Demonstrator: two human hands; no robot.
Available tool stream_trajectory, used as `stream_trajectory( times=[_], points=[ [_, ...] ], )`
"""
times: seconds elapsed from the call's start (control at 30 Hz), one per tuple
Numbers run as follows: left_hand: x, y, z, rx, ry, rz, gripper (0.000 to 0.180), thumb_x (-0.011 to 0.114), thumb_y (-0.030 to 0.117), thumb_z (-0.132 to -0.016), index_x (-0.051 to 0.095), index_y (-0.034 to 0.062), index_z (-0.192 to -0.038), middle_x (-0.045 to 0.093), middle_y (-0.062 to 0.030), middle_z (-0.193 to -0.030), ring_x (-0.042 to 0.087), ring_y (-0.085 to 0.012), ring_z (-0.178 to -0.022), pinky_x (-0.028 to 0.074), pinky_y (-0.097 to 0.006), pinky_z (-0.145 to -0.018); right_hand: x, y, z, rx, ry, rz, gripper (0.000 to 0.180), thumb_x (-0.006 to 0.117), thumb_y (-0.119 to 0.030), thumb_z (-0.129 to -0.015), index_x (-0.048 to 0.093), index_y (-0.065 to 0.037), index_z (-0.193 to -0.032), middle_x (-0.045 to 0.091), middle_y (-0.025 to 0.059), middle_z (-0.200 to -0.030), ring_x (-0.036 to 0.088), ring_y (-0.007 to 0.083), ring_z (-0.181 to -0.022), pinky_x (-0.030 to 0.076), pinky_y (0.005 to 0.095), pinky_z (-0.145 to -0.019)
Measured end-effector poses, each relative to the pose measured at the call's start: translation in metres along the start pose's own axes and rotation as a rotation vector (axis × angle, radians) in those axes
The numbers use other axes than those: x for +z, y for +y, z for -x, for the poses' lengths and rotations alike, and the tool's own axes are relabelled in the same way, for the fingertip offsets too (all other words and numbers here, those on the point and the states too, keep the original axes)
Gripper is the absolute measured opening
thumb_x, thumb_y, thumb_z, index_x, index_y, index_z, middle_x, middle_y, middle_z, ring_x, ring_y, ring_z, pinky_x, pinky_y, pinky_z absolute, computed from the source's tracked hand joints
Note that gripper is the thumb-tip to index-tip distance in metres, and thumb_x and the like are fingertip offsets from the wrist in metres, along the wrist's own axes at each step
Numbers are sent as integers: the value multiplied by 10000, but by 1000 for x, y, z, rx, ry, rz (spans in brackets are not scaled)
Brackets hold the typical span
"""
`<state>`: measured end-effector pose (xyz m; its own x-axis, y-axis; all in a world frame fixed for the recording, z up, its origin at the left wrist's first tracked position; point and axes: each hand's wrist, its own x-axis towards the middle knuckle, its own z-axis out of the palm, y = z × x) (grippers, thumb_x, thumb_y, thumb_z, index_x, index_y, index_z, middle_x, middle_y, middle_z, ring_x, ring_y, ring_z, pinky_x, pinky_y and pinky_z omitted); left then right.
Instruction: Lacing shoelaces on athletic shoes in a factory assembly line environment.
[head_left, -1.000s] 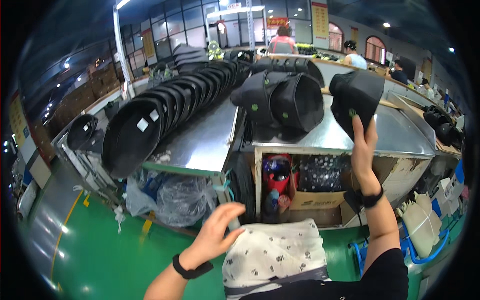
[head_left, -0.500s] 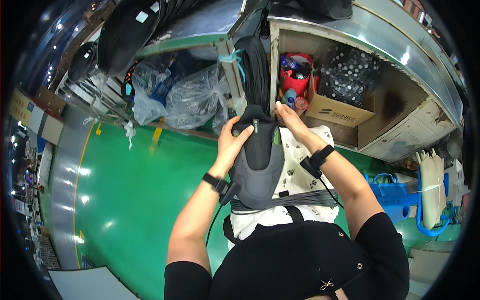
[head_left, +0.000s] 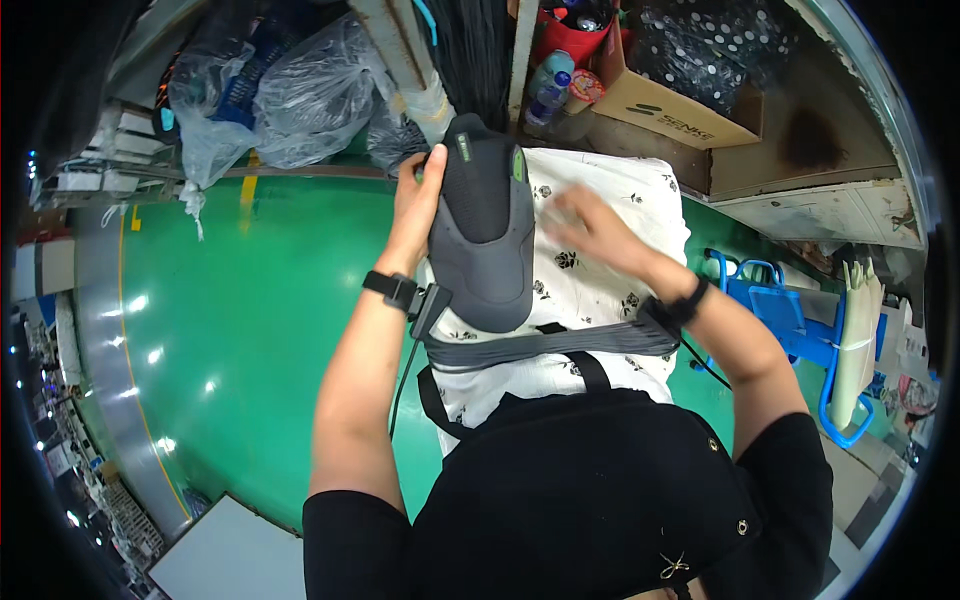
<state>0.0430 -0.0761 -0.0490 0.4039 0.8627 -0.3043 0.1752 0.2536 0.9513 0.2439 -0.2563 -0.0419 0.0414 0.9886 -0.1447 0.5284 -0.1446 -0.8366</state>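
A dark grey shoe upper (head_left: 487,235) with green trim and a small tag lies lengthwise over my lap, its rounded toe toward me. My left hand (head_left: 418,205) is closed on its left edge near the top, thumb along the rim and fingers partly hidden. My right hand (head_left: 598,232) is to the right of the upper, apart from it, over the white flower-patterned cloth (head_left: 575,270). Motion smears its fingers, so I cannot tell whether they hold anything. A band of dark grey strands (head_left: 600,341) crosses my lap below the toe.
Ahead, a bundle of black strands (head_left: 465,60) hangs beside a metal post (head_left: 395,45). Clear plastic bags (head_left: 320,100) sit at the left. An open cardboard box (head_left: 665,105), bottle (head_left: 548,98) and red container (head_left: 570,38) occupy the right shelf. A blue frame (head_left: 780,310) stands right.
My right hand has left the far end of the upper and moved toward me over the cloth. The left hand still holds the upper. The whole view has shifted.
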Motion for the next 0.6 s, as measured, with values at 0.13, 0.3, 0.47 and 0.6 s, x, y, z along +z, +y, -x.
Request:
stream_trajectory(
  times=[0.13,0.3,0.47,0.6],
  points=[
    [-11,0,1,65,-7,-85,769,597,558,-876,444,-77,-1281,506,-202,-1248,494,-251,-1162,372,-320,-999,9,-48,78,45,-427,42,119,675,-164,-817,655,-76,-896,632,56,-925,626,260,-845,499,352,-741],
    [-17,3,8,38,-77,-39,748,586,520,-897,406,-69,-1321,477,-203,-1286,451,-260,-1225,338,-336,-1040,19,-40,82,54,-283,22,50,640,-125,-815,621,-84,-839,619,61,-876,609,310,-797,492,398,-715],
    [-28,36,63,401,-233,-261,607,560,353,-945,359,-11,-1388,424,-163,-1377,409,-256,-1289,328,-358,-1063,-20,-101,61,402,-296,-621,115,525,-170,-970,546,-70,-916,586,6,-755,557,114,-640,449,265,-567],
    [-26,102,132,141,-1003,-100,479,520,46,-929,394,-9,-1388,589,-134,-1186,565,-191,-1082,453,-311,-912,-76,-159,24,62,-166,-805,192,547,-175,-960,574,-34,-1087,514,-36,-622,389,15,-483,283,181,-418]
  ],
)
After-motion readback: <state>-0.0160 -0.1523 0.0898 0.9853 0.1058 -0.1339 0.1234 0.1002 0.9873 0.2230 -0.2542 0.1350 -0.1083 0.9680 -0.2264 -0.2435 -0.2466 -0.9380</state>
